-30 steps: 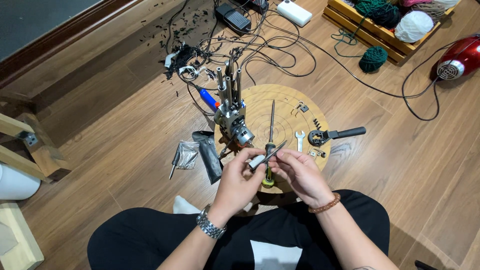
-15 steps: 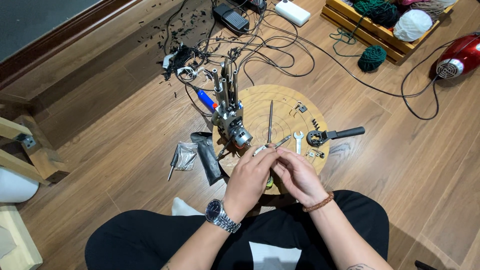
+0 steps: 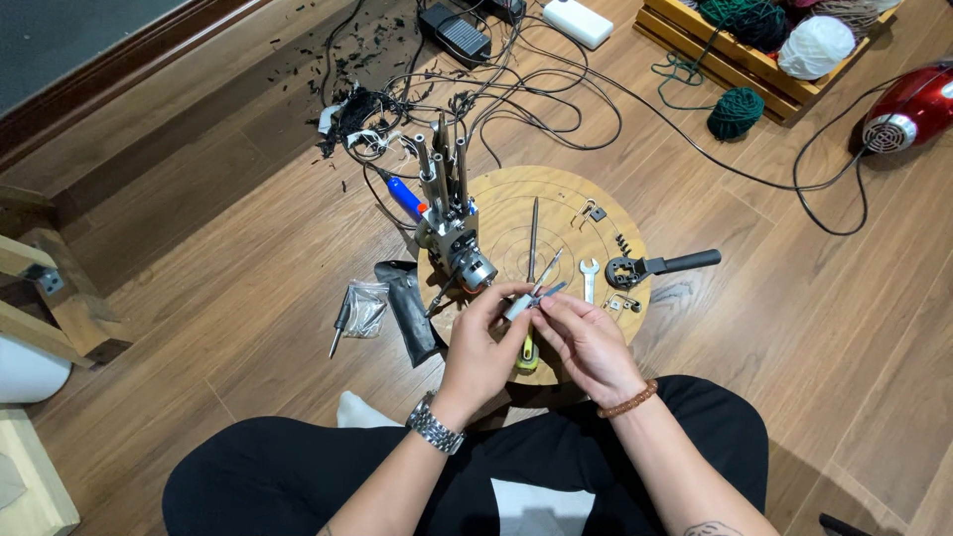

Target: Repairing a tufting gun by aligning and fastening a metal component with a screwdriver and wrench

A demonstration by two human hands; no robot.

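Both hands meet over the near edge of a round wooden board [image 3: 576, 199] on the floor. My left hand [image 3: 483, 342], with a metal watch on its wrist, pinches a small metal tool [image 3: 531, 296] with thin prongs. My right hand [image 3: 586, 337], wearing a bead bracelet, grips the same tool from the right. A screwdriver with a yellow-green handle [image 3: 526, 355] lies under the hands, its long shaft [image 3: 533, 233] pointing away. A metal device with upright rods [image 3: 452, 213] stands on the board's left side.
On the board lie a small wrench [image 3: 588, 278], a black-handled tool [image 3: 655, 266] and small parts. A black pouch [image 3: 409, 310] and a plastic bag [image 3: 362, 306] lie left of it. Tangled cables [image 3: 516, 89], yarn balls in a crate [image 3: 784, 40] and a red appliance [image 3: 908, 107] sit beyond.
Both hands stay together on the small metal tool and have turned it slightly; the view has shifted a little. Nothing else has moved.
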